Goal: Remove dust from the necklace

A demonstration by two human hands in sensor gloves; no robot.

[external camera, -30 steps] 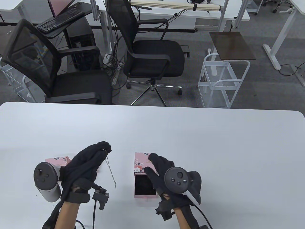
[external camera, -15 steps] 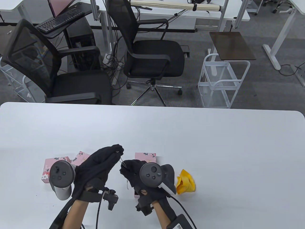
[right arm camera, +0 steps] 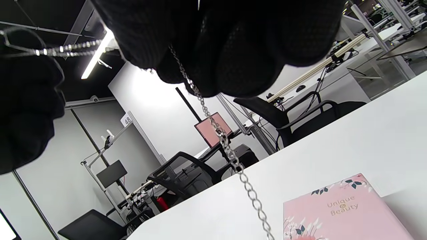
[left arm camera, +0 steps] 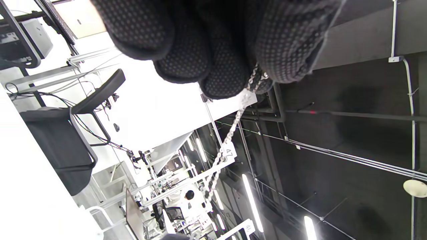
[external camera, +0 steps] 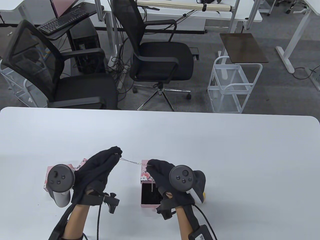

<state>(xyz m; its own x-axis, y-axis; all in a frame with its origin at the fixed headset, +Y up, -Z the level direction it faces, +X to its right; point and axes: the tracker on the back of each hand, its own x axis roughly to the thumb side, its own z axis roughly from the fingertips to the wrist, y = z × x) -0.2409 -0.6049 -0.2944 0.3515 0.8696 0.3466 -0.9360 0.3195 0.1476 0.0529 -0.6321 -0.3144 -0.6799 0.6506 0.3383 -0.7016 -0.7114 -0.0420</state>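
Since half a second ago the hands are drawing apart: the left hand [external camera: 100,167] is pinching one end of the necklace [external camera: 131,162] while the right hand [external camera: 163,173] is pinching it further along, so the chain is now stretching taut between them above the worktop [external camera: 225,155]. A loose tail is dangling over the open pink box [external camera: 150,193]. The yellow cloth [external camera: 204,196] is now almost hidden behind the right hand. The right wrist view alone is showing the lettering on the pink lid [right arm camera: 347,208].
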